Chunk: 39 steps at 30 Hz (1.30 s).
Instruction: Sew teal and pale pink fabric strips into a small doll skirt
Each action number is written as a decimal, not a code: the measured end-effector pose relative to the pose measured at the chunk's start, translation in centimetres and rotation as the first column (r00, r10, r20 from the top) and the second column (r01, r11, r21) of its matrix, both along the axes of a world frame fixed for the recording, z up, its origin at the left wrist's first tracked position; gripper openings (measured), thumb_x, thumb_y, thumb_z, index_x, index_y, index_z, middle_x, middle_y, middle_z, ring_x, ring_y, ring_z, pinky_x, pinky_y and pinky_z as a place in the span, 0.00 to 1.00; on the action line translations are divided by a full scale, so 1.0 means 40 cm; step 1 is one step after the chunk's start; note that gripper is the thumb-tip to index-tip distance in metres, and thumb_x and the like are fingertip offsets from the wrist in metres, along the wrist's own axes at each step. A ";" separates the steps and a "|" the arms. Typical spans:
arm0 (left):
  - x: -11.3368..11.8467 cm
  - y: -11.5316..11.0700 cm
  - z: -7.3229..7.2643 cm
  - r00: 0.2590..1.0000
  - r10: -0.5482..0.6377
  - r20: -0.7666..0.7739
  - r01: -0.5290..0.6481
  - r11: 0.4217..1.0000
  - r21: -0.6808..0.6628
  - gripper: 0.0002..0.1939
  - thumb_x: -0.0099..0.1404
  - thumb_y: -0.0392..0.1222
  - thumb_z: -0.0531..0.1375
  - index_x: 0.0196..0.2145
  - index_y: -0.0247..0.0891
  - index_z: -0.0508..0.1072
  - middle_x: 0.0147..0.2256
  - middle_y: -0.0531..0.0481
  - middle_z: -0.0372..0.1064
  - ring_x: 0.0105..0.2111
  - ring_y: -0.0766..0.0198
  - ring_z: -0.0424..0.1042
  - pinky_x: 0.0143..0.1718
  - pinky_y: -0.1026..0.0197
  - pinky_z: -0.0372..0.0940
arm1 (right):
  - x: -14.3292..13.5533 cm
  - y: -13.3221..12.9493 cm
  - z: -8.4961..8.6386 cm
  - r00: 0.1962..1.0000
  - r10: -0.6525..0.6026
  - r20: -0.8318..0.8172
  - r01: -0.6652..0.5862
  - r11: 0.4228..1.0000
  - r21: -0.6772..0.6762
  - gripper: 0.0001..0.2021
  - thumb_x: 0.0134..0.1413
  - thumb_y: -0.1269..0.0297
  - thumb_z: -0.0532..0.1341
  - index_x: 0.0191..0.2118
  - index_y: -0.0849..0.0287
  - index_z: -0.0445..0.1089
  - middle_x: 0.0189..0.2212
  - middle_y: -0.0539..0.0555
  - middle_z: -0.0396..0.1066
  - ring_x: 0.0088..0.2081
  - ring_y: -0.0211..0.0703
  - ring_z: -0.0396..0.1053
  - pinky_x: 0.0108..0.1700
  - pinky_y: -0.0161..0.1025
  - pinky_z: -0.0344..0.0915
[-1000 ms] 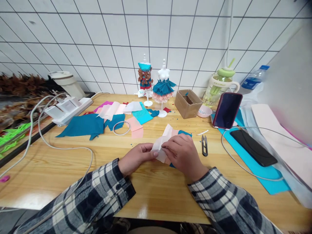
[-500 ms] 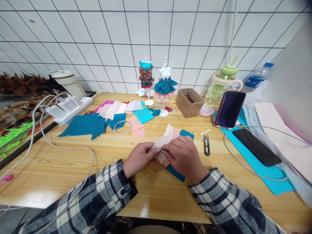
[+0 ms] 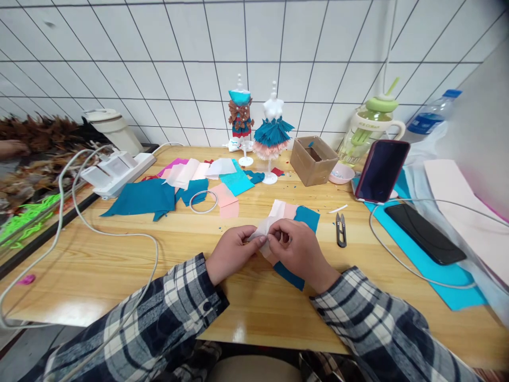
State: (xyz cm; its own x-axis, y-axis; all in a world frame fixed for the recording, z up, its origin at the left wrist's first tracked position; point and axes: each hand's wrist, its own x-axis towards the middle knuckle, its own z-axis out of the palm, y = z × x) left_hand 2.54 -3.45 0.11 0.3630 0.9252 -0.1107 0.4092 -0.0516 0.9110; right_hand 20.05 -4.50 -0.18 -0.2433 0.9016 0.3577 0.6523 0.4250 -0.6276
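Between my two hands is a thin white sheet of crepe paper or cloth (image 3: 262, 227), gathered where the fingers meet. My left hand (image 3: 234, 249) pinches its left side with thumb and fingers. My right hand (image 3: 296, 246) is closed on the sheet beside the left thumb, fingertips together. Beneath the hands lie a pale pink piece (image 3: 290, 210) and a teal piece (image 3: 308, 217), partly hidden by the right hand. A pair of thread snips (image 3: 341, 231) rests to the right of my right hand.
Two small dress forms (image 3: 273, 135) stand at the back, near a cardboard box (image 3: 314, 162). Coloured pieces (image 3: 139, 197) and a white ring (image 3: 203, 201) lie left. Phones (image 3: 425, 233), a drink bottle (image 3: 369, 127) and cables are right; a power strip (image 3: 123, 175) is left.
My right fingers have curled in closer to the left thumb, still on the white sheet. The view has shifted slightly. Part of another person's hand now shows at the far left edge.
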 end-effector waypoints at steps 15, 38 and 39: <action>0.000 0.004 0.003 1.000 -0.028 0.009 0.027 0.999 0.027 0.19 0.61 0.53 0.57 0.33 0.32 0.75 0.27 0.52 0.68 0.29 0.64 0.64 0.31 0.65 0.59 | 0.007 0.009 -0.010 0.984 -0.012 -0.176 -0.006 0.995 -0.101 0.02 0.50 0.68 0.60 0.30 0.57 0.70 0.22 0.46 0.66 0.25 0.36 0.62 0.29 0.34 0.57; 0.001 0.015 0.014 0.993 0.085 -0.086 -0.083 0.996 0.026 0.13 0.54 0.48 0.55 0.25 0.34 0.70 0.21 0.56 0.61 0.24 0.68 0.58 0.25 0.67 0.54 | -0.001 -0.017 -0.012 0.995 0.013 0.101 -0.023 0.994 0.106 0.07 0.59 0.65 0.59 0.36 0.54 0.75 0.27 0.49 0.73 0.29 0.39 0.66 0.34 0.39 0.52; 0.000 0.015 0.013 0.993 0.083 -0.083 -0.081 0.996 0.022 0.13 0.54 0.48 0.55 0.25 0.34 0.70 0.22 0.56 0.60 0.24 0.68 0.58 0.25 0.67 0.54 | -0.001 -0.016 -0.013 0.995 0.015 0.099 -0.025 0.994 0.102 0.07 0.59 0.65 0.59 0.37 0.54 0.75 0.27 0.49 0.73 0.29 0.39 0.67 0.34 0.39 0.52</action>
State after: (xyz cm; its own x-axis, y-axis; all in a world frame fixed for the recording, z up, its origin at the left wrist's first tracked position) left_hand 2.53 -2.84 0.65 0.2761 0.9536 -0.1198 0.4880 -0.0317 0.8723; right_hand 20.02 -5.15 -0.68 -0.2991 0.8557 0.4223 0.6994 0.4977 -0.5130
